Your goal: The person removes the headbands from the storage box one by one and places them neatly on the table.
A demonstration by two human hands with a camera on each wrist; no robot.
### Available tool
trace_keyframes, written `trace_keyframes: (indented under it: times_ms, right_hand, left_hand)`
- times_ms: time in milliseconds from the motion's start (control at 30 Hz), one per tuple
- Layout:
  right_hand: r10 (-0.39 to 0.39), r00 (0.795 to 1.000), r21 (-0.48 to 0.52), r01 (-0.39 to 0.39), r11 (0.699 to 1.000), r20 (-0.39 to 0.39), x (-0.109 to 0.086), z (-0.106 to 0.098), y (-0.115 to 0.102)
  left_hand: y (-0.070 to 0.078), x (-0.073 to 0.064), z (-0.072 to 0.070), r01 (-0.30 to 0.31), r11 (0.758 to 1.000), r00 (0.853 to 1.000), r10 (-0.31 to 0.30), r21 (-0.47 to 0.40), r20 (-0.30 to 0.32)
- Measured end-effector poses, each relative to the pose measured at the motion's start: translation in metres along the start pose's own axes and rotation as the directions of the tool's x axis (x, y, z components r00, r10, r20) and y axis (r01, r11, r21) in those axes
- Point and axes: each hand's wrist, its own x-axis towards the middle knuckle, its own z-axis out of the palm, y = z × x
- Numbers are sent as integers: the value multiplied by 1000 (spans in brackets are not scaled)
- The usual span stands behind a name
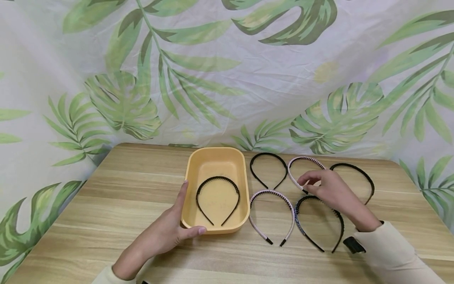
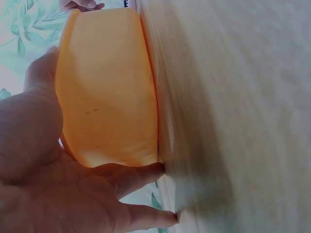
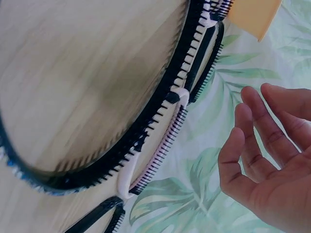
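Observation:
My left hand [image 1: 164, 232] lies at the near left corner of a yellow plastic box [image 1: 247, 205], thumb at the near rim, fingers along the left wall. In the left wrist view, fairly straight fingers spread around its end, two fingertips down at the table. A black toothed headband [image 1: 218, 178] lies inside the box. My right hand [image 1: 330, 188] hovers over a pink-and-black headband [image 1: 291, 173] in the back row, fingertips near its black end tip. Seen from the right wrist, its fingers are loosely bent with nothing between them.
Right of the box, a thin black headband [image 1: 252, 167] and another black one [image 1: 370, 181] lie in the back row. A pink headband [image 1: 292, 219] and a black one with blue glitter [image 1: 299, 227] lie nearer on the wooden table [image 1: 142, 177]. A leaf-print cloth [image 1: 213, 79] hangs behind.

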Motion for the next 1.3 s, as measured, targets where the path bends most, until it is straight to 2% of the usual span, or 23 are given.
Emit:
trace_keyframes:
  times_ms: [500,733,1300]
  right_hand:
    - [-61,998,37,62,997,-30,4,9,-20]
    - [-100,995,69,101,992,-14,8,12,-29]
    - [-114,993,138,116,984,-21,21,27,-59]
  left_hand:
    - [0,0,-1,-16,1000,1000,16,6,-2]
    - [1,-1,-1,-9,1000,1000,9,3,-3]
    - [1,-1,-1,-3,1000,1000,3,-3,-4]
